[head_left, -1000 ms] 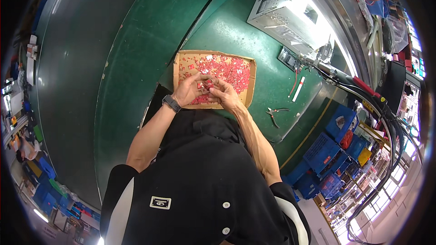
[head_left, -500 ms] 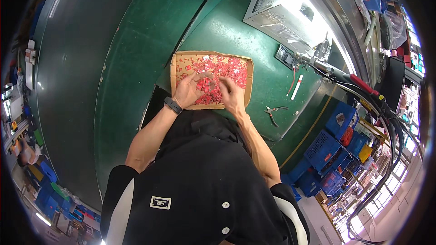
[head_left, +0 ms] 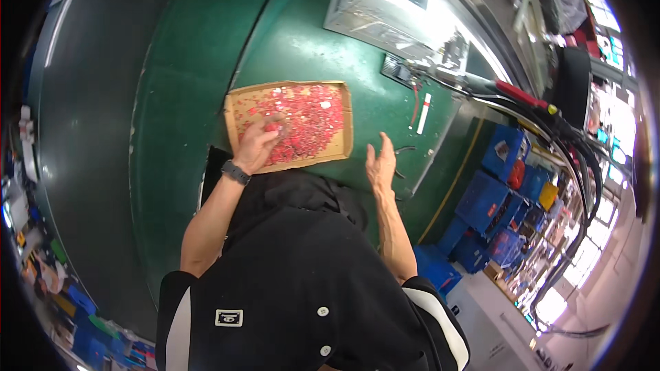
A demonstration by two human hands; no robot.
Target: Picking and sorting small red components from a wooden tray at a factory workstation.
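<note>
Many small red pieces (head_left: pixel 302 120) lie scattered and heaped in a shallow cardboard tray (head_left: pixel 346 124) on the green work surface. Over the tray's left part, my left hand (head_left: pixel 258 144) pinches a small red piece (head_left: pixel 273 126) between thumb and fingers; its exact kind is too small to make out. My right hand (head_left: pixel 381 165) is off to the right of the tray, thumb and fingers apart, holding nothing that shows. Just beyond it lie pliers (head_left: pixel 405 149), partly hidden behind the fingers.
A white-and-red strip (head_left: pixel 423 114) and a small dark device (head_left: pixel 397 69) with a red lead lie at the right. A large metal box (head_left: pixel 375 17) stands at the back. Cables (head_left: pixel 598 165) hang at the far right, above blue crates (head_left: pixel 485 199).
My right hand has left the tray and moved right, toward the pliers, its fingers opening out. My left hand stays over the tray, now closed on a red piece. The view has shifted.
</note>
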